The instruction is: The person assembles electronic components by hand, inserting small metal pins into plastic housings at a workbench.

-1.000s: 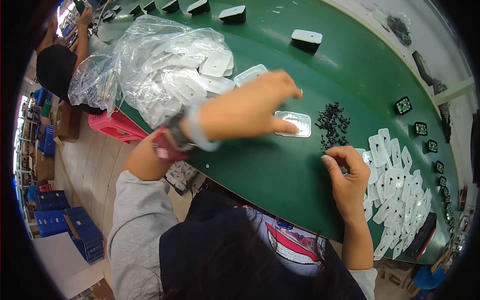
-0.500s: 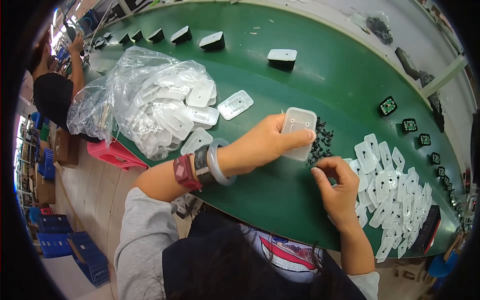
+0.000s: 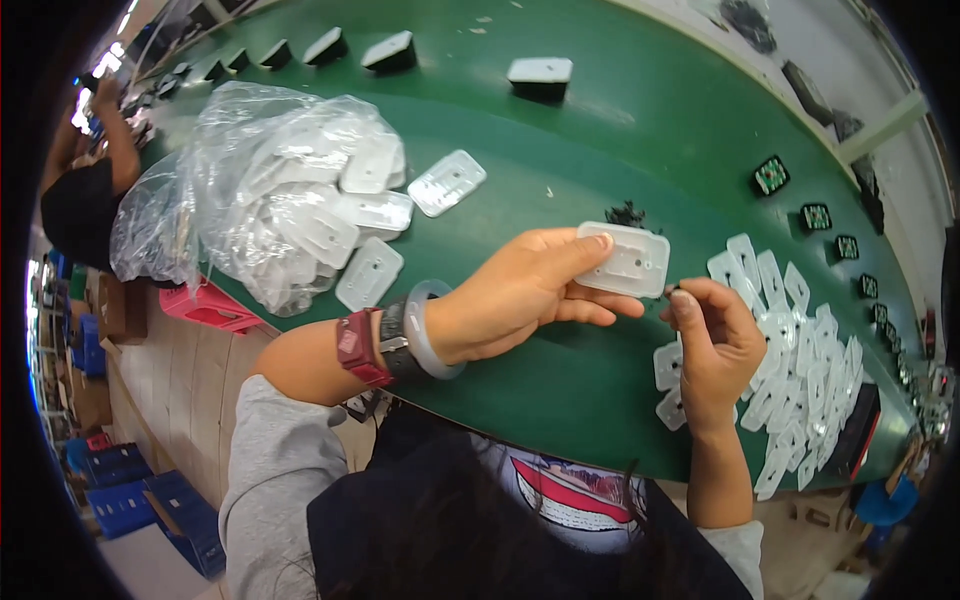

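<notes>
My left hand [image 3: 515, 285] is closed on a translucent white plastic cover [image 3: 636, 268], thumb on its face and fingers beneath. The cover is a rounded rectangle with small holes. Just off its right end, my right hand [image 3: 718, 350] pinches a tiny black part [image 3: 672, 289] between thumb and forefinger. Beyond the held cover lies a heap of small black parts [image 3: 627, 214], partly hidden by it. To the right, a spread of similar white covers [image 3: 800, 385], many with a black part in the middle, fans across the table.
On the left of the green table [image 3: 560, 400] sits a clear bag [image 3: 260, 180] full of white covers, with loose ones [image 3: 447, 183] beside it. Black boxes with white tops [image 3: 540, 72] line the far side. Circuit-board units [image 3: 771, 176] curve along the right edge. Another person [image 3: 88, 205] is far left.
My left hand has turned the cover from upright to sideways. My right hand has moved right and up, and a black part now shows at its fingertips near the cover.
</notes>
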Demonstrator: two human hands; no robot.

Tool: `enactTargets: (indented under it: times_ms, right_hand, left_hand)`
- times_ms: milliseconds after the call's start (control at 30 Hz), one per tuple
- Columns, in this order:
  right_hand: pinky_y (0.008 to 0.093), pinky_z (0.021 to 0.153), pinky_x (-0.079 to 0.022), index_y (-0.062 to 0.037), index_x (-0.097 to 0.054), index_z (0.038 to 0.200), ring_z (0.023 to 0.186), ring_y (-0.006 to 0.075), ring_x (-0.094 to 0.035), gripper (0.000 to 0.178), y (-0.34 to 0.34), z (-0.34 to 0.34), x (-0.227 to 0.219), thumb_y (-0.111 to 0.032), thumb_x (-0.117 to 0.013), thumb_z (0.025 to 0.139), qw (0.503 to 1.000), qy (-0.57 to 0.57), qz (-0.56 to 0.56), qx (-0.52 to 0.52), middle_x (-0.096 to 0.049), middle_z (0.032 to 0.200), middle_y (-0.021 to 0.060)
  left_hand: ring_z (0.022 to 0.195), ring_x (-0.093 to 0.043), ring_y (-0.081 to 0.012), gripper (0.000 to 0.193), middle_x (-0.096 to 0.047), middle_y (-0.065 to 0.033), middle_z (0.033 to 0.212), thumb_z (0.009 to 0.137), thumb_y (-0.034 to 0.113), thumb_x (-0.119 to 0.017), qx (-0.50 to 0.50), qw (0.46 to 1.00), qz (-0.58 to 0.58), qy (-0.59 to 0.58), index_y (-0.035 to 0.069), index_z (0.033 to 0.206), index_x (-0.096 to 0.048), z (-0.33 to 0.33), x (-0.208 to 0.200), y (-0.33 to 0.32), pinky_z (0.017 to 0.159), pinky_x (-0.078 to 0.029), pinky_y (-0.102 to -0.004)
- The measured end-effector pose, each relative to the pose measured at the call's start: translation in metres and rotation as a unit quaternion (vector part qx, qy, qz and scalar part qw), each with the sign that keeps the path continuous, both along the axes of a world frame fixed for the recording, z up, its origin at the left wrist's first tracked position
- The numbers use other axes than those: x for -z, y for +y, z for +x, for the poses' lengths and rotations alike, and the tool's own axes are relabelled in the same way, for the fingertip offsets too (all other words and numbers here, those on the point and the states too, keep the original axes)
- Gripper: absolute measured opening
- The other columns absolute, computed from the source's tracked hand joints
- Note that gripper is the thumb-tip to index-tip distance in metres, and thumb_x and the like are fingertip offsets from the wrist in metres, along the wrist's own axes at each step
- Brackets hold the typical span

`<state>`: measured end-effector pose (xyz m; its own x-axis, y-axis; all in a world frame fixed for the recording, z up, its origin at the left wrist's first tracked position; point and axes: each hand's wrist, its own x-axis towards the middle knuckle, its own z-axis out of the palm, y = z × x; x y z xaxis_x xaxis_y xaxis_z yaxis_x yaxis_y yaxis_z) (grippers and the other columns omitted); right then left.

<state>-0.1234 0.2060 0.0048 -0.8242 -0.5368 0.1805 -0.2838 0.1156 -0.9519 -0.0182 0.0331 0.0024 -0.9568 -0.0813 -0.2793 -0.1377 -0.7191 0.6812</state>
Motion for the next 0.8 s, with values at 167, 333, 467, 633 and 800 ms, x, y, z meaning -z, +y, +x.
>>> enactTargets:
  times_ms: [167, 333, 467, 633, 800]
  right_hand:
    - [0.0217, 0.06, -0.043, -0.0008, -0.066, 0.087, 0.066, 0.0118, -0.051, 0.009, -0.003, -0.006, 0.003, 0.002, -0.068, 0.078, 0.995, 0.091, -0.008, -0.028, -0.061, 0.08, 0.0056]
    - [0.0216, 0.058, -0.042, -0.001, -0.067, 0.086, 0.067, 0.0122, -0.049, 0.01, -0.003, -0.006, 0.007, 0.003, -0.068, 0.077, 0.985, 0.159, -0.012, -0.061, -0.059, 0.083, 0.0058]
    - [0.0215, 0.057, -0.041, -0.0012, -0.067, 0.085, 0.067, 0.0125, -0.048, 0.01, -0.003, -0.002, 0.009, 0.003, -0.068, 0.076, 0.985, 0.155, -0.003, -0.074, -0.057, 0.084, 0.0058]
    - [0.0212, 0.058, -0.041, -0.0013, -0.066, 0.084, 0.068, 0.0122, -0.049, 0.009, -0.002, 0.0, 0.008, 0.003, -0.069, 0.077, 0.991, 0.114, 0.017, -0.071, -0.057, 0.083, 0.0054]
    - [0.0208, 0.059, -0.041, -0.001, -0.066, 0.084, 0.068, 0.0115, -0.049, 0.008, -0.003, 0.004, 0.01, 0.003, -0.068, 0.078, 0.996, 0.054, -0.005, -0.076, -0.056, 0.084, 0.0054]
  left_hand:
    - [0.1, -0.065, -0.0224, 0.042, -0.057, -0.017, 0.121, 0.097, 0.009, -0.049, 0.017, 0.999, -0.043, 0.001, 0.0, 0.136, -0.039, -0.001, -0.002, 0.007, 0.08, -0.055, -0.0237]
    - [0.101, -0.064, -0.0213, 0.046, -0.054, -0.0174, 0.126, 0.096, 0.005, -0.047, 0.016, 0.994, -0.098, 0.039, 0.0, 0.14, -0.034, 0.002, 0.001, 0.021, 0.082, -0.054, -0.0243]
    - [0.102, -0.062, -0.0195, 0.05, -0.052, -0.0165, 0.128, 0.094, 0.002, -0.048, 0.011, 0.987, -0.148, 0.064, 0.001, 0.141, -0.031, 0.004, 0.005, 0.027, 0.083, -0.054, -0.0244]
    - [0.102, -0.06, -0.0167, 0.052, -0.052, -0.0147, 0.127, 0.092, -0.001, -0.049, 0.009, 0.969, -0.241, 0.061, 0.001, 0.141, -0.032, 0.004, 0.009, 0.03, 0.083, -0.053, -0.0245]
    - [0.088, -0.064, -0.0145, 0.047, -0.062, -0.0118, 0.109, 0.089, -0.001, -0.049, -0.029, 0.953, -0.294, 0.062, 0.005, 0.135, -0.043, 0.005, 0.013, 0.034, 0.076, -0.051, -0.0248]
